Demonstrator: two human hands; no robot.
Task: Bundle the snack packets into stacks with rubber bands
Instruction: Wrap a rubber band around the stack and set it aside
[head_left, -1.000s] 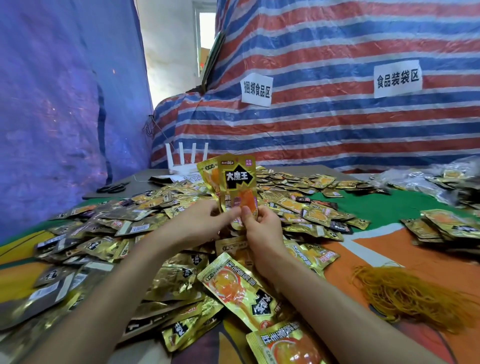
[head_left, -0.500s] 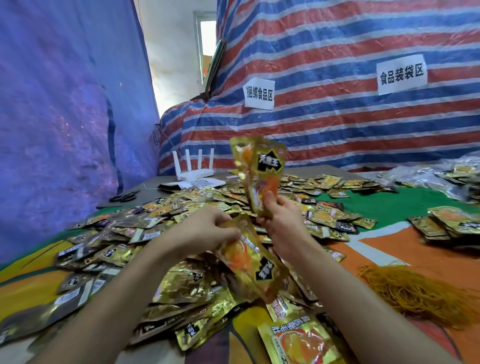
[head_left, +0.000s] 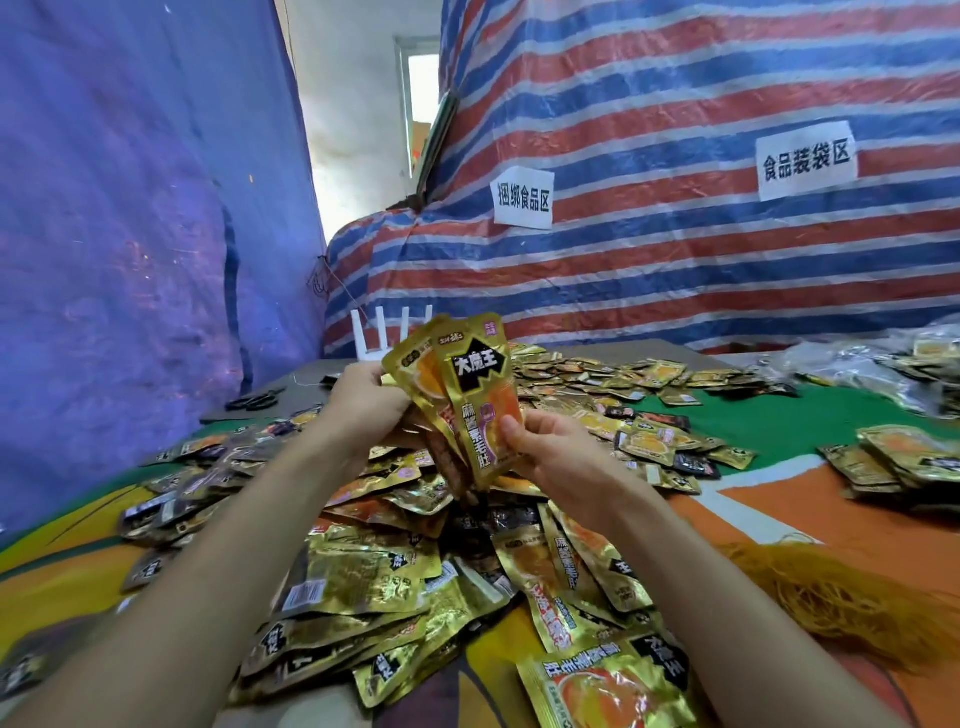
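A small fanned stack of gold snack packets (head_left: 470, 395) stands upright above the table, held between both hands. My left hand (head_left: 363, 405) grips its left side, fingers curled behind the packets. My right hand (head_left: 550, 447) pinches the lower right edge, thumb on the front packet. Below and around the hands, a big loose heap of gold snack packets (head_left: 395, 582) covers the table. A tangle of yellow-brown rubber bands (head_left: 841, 592) lies at the right, apart from both hands.
More packets (head_left: 914, 462) are piled at the right edge, and clear bags (head_left: 872, 369) lie behind them. Black scissors (head_left: 257, 400) and a white router (head_left: 384, 338) sit at the far left back. Striped and blue tarpaulins wall the table.
The left hand lifted a packet from the heap and joined it to the packets in the right hand. Both hands now hold the stack together, lower than half a second ago.
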